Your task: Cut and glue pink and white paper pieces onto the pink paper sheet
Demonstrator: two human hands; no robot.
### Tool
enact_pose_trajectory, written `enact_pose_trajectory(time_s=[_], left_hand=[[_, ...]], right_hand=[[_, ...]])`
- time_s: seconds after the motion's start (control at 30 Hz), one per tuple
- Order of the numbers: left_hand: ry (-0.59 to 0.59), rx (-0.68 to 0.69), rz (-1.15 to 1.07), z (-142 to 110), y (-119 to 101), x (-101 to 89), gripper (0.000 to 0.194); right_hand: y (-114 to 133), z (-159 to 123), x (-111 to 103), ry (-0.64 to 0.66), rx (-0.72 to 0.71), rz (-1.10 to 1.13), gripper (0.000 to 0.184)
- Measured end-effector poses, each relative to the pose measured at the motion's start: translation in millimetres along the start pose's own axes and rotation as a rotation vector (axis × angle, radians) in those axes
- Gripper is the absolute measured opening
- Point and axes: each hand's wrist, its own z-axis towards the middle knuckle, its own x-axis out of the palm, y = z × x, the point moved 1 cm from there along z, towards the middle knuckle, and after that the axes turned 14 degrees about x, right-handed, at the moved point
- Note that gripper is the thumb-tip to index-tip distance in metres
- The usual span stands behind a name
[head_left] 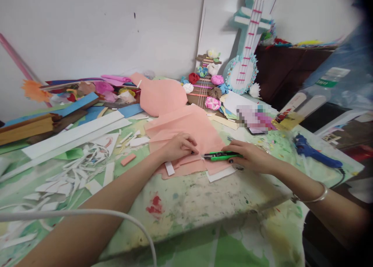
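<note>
A sheet of salmon-pink paper point(194, 123) lies creased on the worn work board in front of me. My left hand point(179, 146) rests on its lower part, the fingers bent and gathered at the paper. My right hand point(247, 156) is closed around a green and black utility knife point(217, 156), whose tip points left toward my left fingers. A small white piece point(169, 168) lies on the pink sheet below my left hand. Part of a white sheet point(220, 174) sticks out from under the paper near the knife. Behind it is a rounded pink lute-shaped cutout point(163, 95).
White paper scraps point(72, 177) and long white strips point(75, 137) cover the left side. A white cable point(116, 214) crosses in front of my left forearm. To the right lies a blue glue gun point(317, 152). A decorated paper lute point(243, 69) leans against the wall.
</note>
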Motion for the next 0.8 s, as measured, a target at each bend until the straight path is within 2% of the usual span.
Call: enact_pose_trajectory(time_s=[0.13,0.33,0.5,0.8], left_hand=[[0.104,-0.013,-0.040,-2,-4,-7.3,0.018],[0.235,-0.010,-0.003,-3,-8,-12.9,0.032],[0.245,-0.028,0.019,-2,-13,-12.3,0.030],[0.209,0.036,0.042,-1,-11,-9.3,0.032]], right_hand=[[-2,3,-1,-0.002,0.009,0.027,0.030],[-7,6,3,-0.028,-0.035,0.077,0.035],[-8,6,2,-0.035,-0.061,0.129,0.035],[-12,17,3,-0.020,-0.092,0.148,0.038]])
